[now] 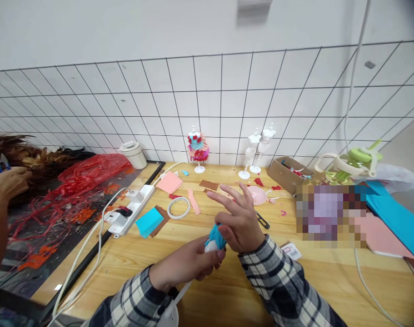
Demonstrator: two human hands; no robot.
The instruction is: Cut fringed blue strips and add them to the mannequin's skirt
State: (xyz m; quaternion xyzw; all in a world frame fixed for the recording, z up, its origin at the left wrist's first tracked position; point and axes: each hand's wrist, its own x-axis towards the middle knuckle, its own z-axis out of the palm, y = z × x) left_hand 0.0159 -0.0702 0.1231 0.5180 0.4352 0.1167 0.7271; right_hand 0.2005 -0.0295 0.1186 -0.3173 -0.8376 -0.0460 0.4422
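Note:
My left hand [188, 262] is closed around a small white mannequin [211, 246], which is tilted. Its white stand pole [183, 291] and round base [170, 317] show below, near my left cuff. Pleated blue paper [216, 235] wraps the mannequin's body. My right hand [240, 221] pinches this paper between thumb and forefinger, its other fingers spread out. Beyond my hands lie a roll of white tape [178, 208], a peach paper strip [193, 202] and a pink dish [256, 195]. Black-handled scissors [262, 220] lie partly hidden behind my right hand.
A mannequin in a ruffled paper dress [198, 147] and two bare mannequins [251, 152] stand by the tiled wall. On the left are a power strip [133, 213], blue paper sheets [149, 221] and another person's hand [14, 181] with a blue-handled tool. A cardboard box [288, 177] sits right.

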